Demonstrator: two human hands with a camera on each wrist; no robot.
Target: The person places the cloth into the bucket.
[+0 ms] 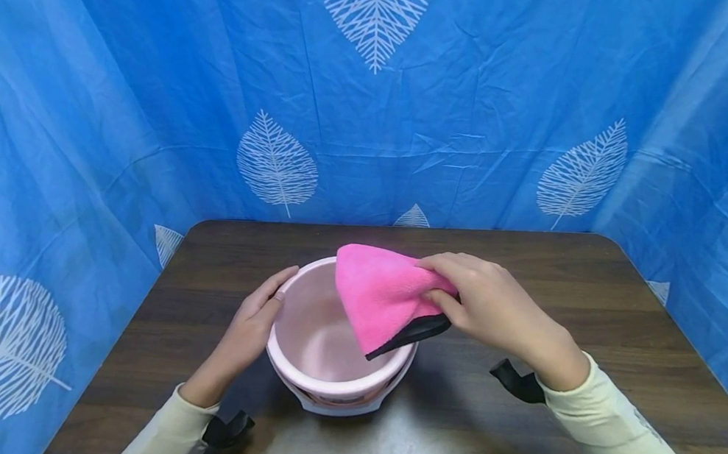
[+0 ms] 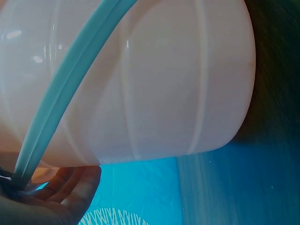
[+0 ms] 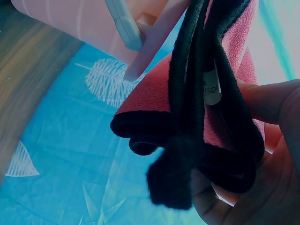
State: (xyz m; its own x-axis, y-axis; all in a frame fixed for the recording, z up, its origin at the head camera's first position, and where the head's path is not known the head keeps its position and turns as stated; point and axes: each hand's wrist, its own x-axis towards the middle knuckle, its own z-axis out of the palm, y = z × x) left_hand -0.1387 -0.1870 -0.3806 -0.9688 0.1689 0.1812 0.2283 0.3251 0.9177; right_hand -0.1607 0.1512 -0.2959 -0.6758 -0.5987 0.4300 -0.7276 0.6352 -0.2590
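A pale pink bucket (image 1: 301, 316) stands upright on the brown table, its mouth facing up. My left hand (image 1: 248, 324) grips its rim at the left side. In the left wrist view the bucket's handle (image 2: 70, 82) hangs slanting across the ribbed outer wall. Folded in my right hand (image 1: 492, 303) is a bright pink cloth (image 1: 371, 287) with black edging, pinched between thumb and fingers. It is held over the right part of the bucket's mouth and hides the rim there. The right wrist view shows a small white label (image 3: 212, 88) among the cloth's folds.
The dark wood-grain table (image 1: 482, 432) has rounded far corners. Blue curtains (image 1: 468, 120) printed with white leaves hang behind it and along both sides. Black straps (image 1: 517, 382) stick out at both wrists, beside the pale sleeves (image 1: 634, 448).
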